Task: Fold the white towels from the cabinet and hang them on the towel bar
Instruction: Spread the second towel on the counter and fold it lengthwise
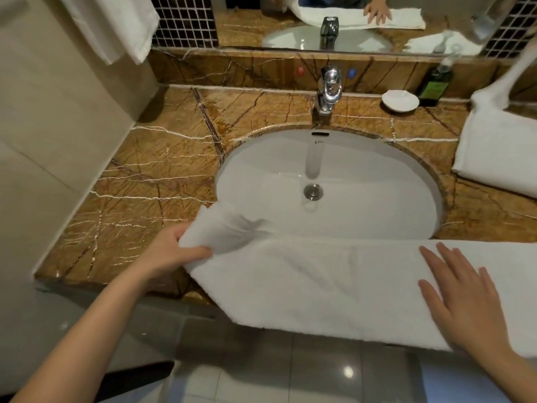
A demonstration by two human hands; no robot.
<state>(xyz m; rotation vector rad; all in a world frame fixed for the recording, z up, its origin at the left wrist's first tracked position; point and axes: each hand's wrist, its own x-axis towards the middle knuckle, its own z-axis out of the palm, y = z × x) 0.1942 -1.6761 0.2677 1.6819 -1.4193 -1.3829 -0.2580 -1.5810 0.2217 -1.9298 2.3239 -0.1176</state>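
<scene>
**Left hand** [174,251], with its bare forearm reaching in from the lower left. The thumb and curled fingers pinch the left end of the towel [319,280] and hold that end slightly above the counter [130,184]. The raised cloth is blurred.

**Right hand** [462,298]. It lies palm down on the right part of the same towel, with the fingers straight and spread, pressing the cloth flat.

**Towel.** A long white band lies lengthwise along the front edge of the brown veined stone counter. Its near edge hangs over the front, above the grey floor tiles [290,373]. Its far edge covers the near rim of the sink [363,170].

**Sink.** A white oval bowl is set into the counter, with a metal drain [313,191] at its middle. A chrome tap [329,88] stands behind it.

**Right of the tap.** A small white dish [400,100] sits just beside a dark bottle [434,85]. Whether the two touch cannot be told.

**Second towel** [499,152]. White and folded, it rests on the right end of the counter, well apart from the towel under the hands. A strip of it rises out of the picture.

**Third towel** [122,24]. It hangs at the upper left, against the beige wall.

**Mirror** [261,24]. Set above the counter's back ledge, it reflects the tap, the sink, and a hand on white cloth.
</scene>
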